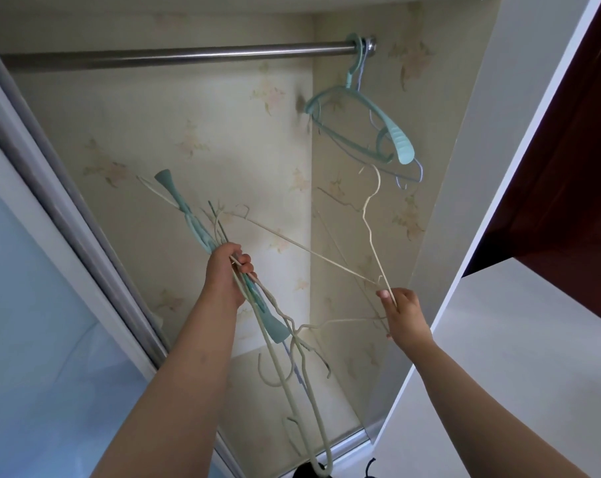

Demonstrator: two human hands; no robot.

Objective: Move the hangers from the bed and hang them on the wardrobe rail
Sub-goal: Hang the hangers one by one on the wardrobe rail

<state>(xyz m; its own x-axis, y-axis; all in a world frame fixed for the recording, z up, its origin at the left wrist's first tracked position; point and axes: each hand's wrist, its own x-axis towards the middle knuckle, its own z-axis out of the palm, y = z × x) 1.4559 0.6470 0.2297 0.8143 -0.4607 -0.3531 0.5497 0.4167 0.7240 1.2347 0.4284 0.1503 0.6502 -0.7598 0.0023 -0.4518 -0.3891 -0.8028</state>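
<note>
A steel wardrobe rail (175, 56) runs across the top of the open wardrobe. A teal plastic hanger (388, 127) hangs at the rail's right end, with a thin blue wire hanger (417, 174) behind it. My left hand (227, 270) grips a bundle of hangers (278, 334), teal plastic and cream wire ones, which dangles below my wrist. My right hand (400, 310) pinches a single cream wire hanger (369, 219) by its shoulder, hook pointing up, well below the rail. One cream wire of the bundle stretches across to my right fingers.
The wardrobe's inside is lined with pale flowered paper. A sliding door with a metal frame (61, 208) stands at the left. A white side panel (492, 188) borders the opening at the right, beside a dark red-brown cabinet (568, 174). The rail is bare left of the hung hangers.
</note>
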